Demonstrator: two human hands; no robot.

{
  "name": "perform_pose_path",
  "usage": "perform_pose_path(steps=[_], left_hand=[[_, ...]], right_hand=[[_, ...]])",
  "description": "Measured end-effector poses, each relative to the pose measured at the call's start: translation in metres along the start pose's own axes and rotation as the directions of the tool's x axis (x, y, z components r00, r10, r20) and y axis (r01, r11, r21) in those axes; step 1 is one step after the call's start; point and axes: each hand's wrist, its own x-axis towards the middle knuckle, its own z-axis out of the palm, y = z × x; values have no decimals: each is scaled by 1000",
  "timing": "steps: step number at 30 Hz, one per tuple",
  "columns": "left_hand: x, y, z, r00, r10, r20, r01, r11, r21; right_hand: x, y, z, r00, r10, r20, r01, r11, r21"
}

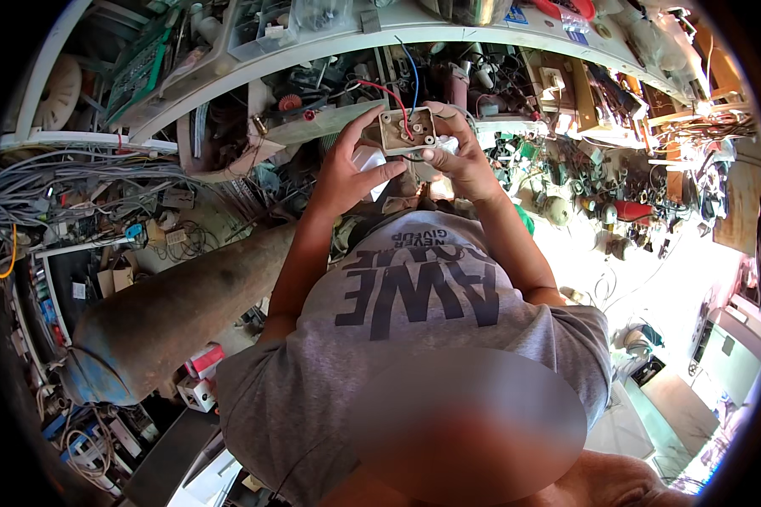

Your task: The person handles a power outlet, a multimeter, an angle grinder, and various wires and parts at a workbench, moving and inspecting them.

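Note:
Both of my hands are raised at the bench edge around a small beige electrical box (393,139). Its open side faces up, showing round posts inside. My left hand (351,169) grips its left side, with the thumb stretched below it. My right hand (465,160) holds the right side, its thumb at the lower right corner. A red wire (386,87) and a blue wire (415,72) rise out of the box and curve away over it. White material (369,160) shows under my left hand, and more by my right; I cannot tell what it is.
Ahead runs a white-edged shelf (313,52) with clear bins on it and crowded parts underneath. A long rusty cylinder (177,313) lies at my left, near bundled grey cables (84,182). Loose parts and a red tool-like object (632,211) lie at the right in bright light.

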Motion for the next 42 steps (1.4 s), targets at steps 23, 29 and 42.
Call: perform_pose_path(steps=[23, 29, 42], left_hand=[[0, -4, 3, 878, 477, -33, -317, 632, 707], [-3, -8, -1, 868, 462, -180, -254, 727, 638], [-4, -40, -15, 856, -370, 360, 512, 522, -682]], right_hand=[[22, -22, 20, 926, -378, -9, 206, 523, -827], [26, -28, 16, 914, -390, -117, 175, 636, -751], [62, -7, -29, 965, -177, -196, 79, 902, -425]])
